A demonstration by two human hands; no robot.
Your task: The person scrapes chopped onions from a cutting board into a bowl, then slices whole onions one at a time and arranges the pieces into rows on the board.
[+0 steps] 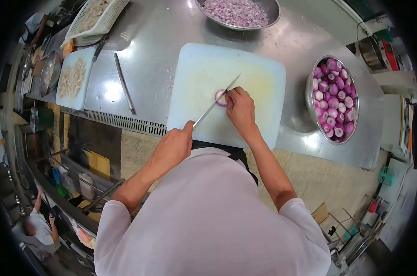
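A white cutting board lies in front of me on the steel table. My left hand is closed round the handle of a kitchen knife, whose blade runs diagonally up and to the right across the board. Under the blade sits a red onion, a purple ring with a pale inside. My right hand has its fingers bunched against the onion's right side, close to the blade. Part of the onion is hidden by the fingers and the knife.
Peeled red onions fill a steel bowl at right. Chopped onion lies in another bowl at the back. A honing steel, a second board with pale pieces and a white basket are leftward. A person stands lower left.
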